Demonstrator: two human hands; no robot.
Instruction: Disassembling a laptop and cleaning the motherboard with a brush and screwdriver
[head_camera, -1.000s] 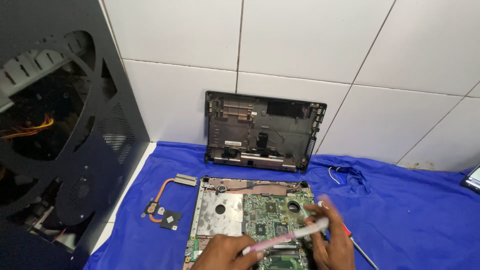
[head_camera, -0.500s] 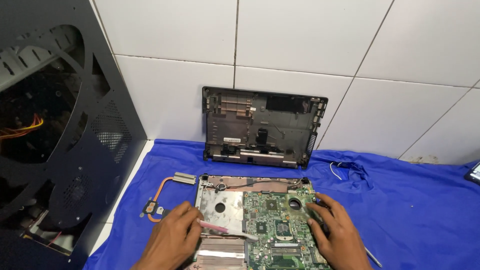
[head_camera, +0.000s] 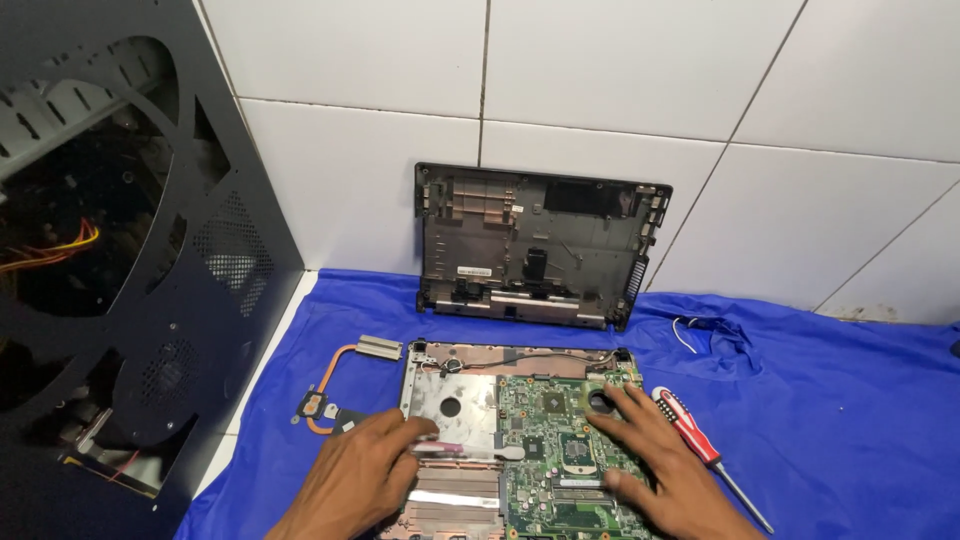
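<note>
An opened laptop base lies on the blue cloth, showing a green motherboard (head_camera: 553, 452) and a silver metal plate (head_camera: 458, 402). My left hand (head_camera: 362, 472) rests at the plate's near left edge. Its fingers are closed on a thin pink and white brush-like tool (head_camera: 478, 451) that points right toward the board. My right hand (head_camera: 652, 462) lies flat on the right side of the motherboard with its fingers spread, holding nothing. A screwdriver (head_camera: 686, 421) with a red and white handle lies just right of that hand.
A copper heat pipe with its fins (head_camera: 336, 388) lies left of the laptop. A black laptop bottom cover (head_camera: 540, 245) leans against the white tiled wall. A black perforated computer case (head_camera: 130, 260) stands at the left. The blue cloth (head_camera: 830, 400) holds a thin white cable (head_camera: 690, 332).
The tool was held across the board between both hands. Now only my left hand holds it, over the metal plate. My right hand has let go and flattened on the board.
</note>
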